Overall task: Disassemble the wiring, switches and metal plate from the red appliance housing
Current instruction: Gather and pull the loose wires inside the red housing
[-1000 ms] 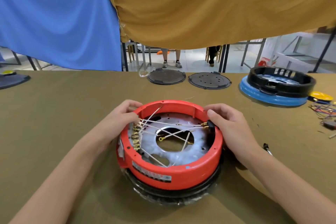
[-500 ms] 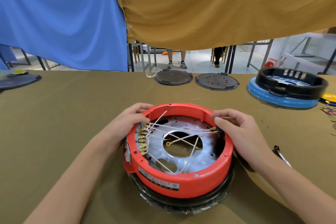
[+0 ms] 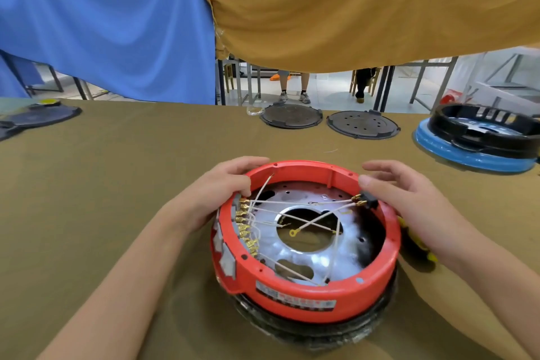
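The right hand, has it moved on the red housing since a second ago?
Yes. The right hand has opened, its fingers lifting off the red housing rim.

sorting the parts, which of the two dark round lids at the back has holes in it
The right lid, nearer the blue base; the left lid has none visible.

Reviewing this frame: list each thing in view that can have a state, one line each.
Red housing: open side up, on a black base.
White wires: still connected, strung across the inside.
Metal plate: still seated in the housing.
Black switch: still in the right wall.
Left hand: grips the left rim.
Right hand: fingers straight, thumb at the switch.
Blue unit: black ring on top.
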Demonstrator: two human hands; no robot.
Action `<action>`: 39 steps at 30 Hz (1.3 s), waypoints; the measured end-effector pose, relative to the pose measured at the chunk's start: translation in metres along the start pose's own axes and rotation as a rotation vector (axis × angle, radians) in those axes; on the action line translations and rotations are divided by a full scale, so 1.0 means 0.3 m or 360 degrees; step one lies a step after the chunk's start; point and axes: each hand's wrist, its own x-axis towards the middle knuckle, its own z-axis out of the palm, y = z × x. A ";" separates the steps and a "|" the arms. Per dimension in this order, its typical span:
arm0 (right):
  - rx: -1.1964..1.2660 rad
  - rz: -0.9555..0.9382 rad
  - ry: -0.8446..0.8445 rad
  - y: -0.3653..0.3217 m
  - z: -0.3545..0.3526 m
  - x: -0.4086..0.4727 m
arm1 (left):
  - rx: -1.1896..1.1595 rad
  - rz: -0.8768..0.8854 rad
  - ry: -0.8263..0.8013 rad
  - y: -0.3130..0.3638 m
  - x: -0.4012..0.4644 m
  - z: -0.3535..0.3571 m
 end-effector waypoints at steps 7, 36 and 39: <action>-0.0088 -0.0014 0.0157 -0.009 0.015 0.008 | -0.0046 0.0035 0.0381 0.007 0.014 0.024; 0.0954 0.0596 0.0103 0.036 -0.021 0.069 | -0.0628 0.0565 -0.0246 0.002 -0.013 0.007; 0.0994 0.0591 0.0146 0.022 -0.007 0.046 | -0.0744 0.0612 -0.0084 0.000 0.005 0.013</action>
